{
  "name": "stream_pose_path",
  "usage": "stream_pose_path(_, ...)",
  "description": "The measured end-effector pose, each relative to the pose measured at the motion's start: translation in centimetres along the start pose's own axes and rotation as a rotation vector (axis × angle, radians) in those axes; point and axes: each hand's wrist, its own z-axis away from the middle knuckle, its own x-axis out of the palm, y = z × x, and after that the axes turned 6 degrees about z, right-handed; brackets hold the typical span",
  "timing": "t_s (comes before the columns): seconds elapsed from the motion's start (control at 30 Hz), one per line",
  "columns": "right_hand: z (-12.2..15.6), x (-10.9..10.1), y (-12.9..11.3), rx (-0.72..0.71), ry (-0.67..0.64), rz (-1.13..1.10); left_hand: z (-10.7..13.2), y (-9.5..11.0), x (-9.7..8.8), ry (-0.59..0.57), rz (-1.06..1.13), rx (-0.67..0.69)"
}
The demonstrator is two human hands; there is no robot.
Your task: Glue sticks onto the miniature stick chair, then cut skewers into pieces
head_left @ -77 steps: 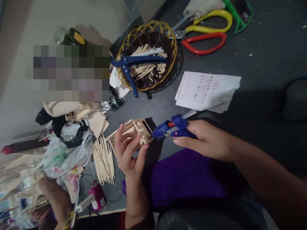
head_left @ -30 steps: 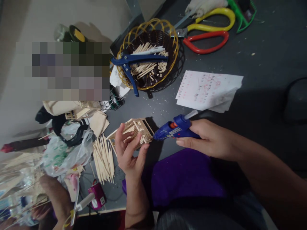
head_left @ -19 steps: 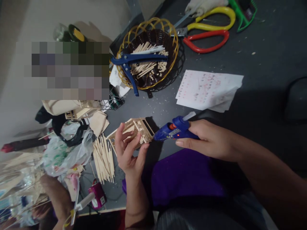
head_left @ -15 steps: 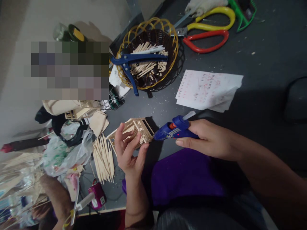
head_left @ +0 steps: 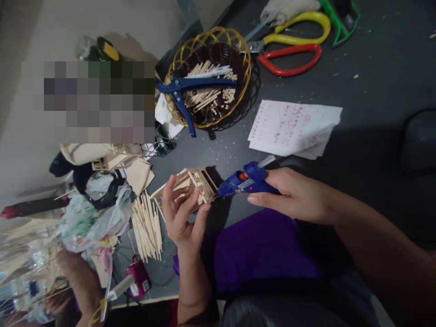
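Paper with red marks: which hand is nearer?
Right. The right hand, holding the blue glue gun, is just below the paper in the view, apart from it; the left hand, holding the stick frame, is farther off, below and to the left.

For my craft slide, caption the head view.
Left hand holds a wooden stick frame while the right hand points a blue glue gun at its corner.

Basket (head_left: 221, 53) behind stick frame (head_left: 203, 186), loose sticks (head_left: 147, 227) left, paper (head_left: 293, 127) and scissors (head_left: 288, 40) right.

Scissors (head_left: 279, 40) near white papers (head_left: 294, 127)
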Motion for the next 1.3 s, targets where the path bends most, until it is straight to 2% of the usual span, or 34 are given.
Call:
stream_pose_path(0.17,0.2,-0.5,0.2,-0.015,-0.013,-0.048,-0.1,0.0,0.0,-0.011,-0.053,0.002)
stream_pose_path(0.3,0.7,-1.4,0.5,0.045,-0.030,-0.122,-0.2,0.1,0.0,-0.012,-0.071,0.004)
stream_pose_path(0.47,0.9,-1.6,0.5,0.121,0.054,-0.244,-0.2,0.2,0.0,-0.008,-0.036,0.010)
stream_pose_path(0.67,0.4,-0.9,0.8,0.108,0.205,-0.411,-0.2,0.4,-0.2,0.001,-0.005,0.027)
stream_pose_path(0.93,0.1,0.4,0.9,0.044,0.197,-0.467,0.5,0.2,-0.4,-0.005,0.016,0.021)
stream_pose_path(1.13,0.1,1.3,0.5,0.016,0.282,-0.486,0.7,0.4,-0.6,0.023,0.028,0.044)
stream_pose_path(1.3,0.1,2.1,0.5,-0.005,0.290,-0.452,0.9,0.3,-0.6,0.057,0.047,0.076)
